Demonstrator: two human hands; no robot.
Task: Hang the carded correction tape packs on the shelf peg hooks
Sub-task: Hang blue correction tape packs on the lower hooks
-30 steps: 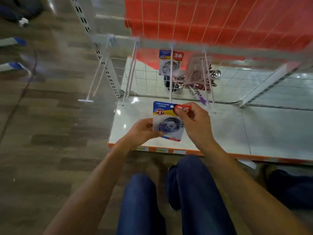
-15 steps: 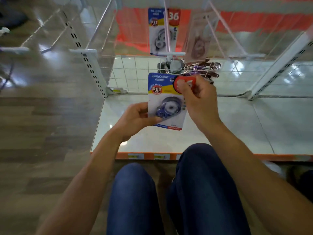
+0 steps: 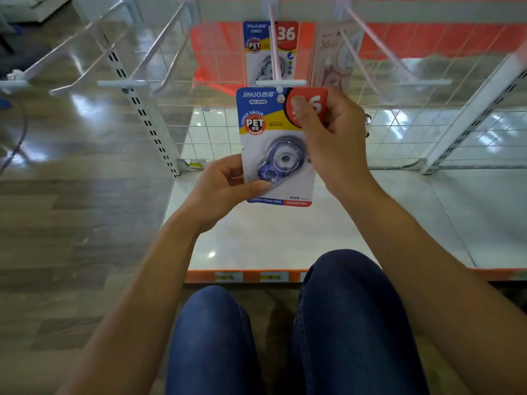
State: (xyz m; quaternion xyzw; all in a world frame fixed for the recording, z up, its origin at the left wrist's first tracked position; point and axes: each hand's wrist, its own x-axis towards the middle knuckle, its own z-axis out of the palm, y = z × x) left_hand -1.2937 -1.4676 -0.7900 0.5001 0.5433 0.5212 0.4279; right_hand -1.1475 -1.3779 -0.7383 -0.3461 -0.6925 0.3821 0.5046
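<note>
A blue and yellow carded correction tape pack (image 3: 268, 132) is held upright in front of me by both hands. My right hand (image 3: 330, 138) pinches its red upper right corner. My left hand (image 3: 228, 186) pinches its lower left edge, thumb on the blister. The card's hang hole sits just below the front tip of the middle peg hook (image 3: 281, 82). An identical pack (image 3: 256, 49) hangs further back on that hook. A pale pink carded pack (image 3: 333, 52) hangs on the hook to the right.
Several bare white peg hooks (image 3: 399, 67) jut from the top rail to either side. A wire grid back panel (image 3: 399, 132) and slotted uprights (image 3: 142, 115) frame the bay. The white base shelf (image 3: 285, 238) with an orange front edge lies below, my knees before it.
Both hands have raised the pack up and towards the middle hook's tip. My view has tilted up and come closer to the hooks.
</note>
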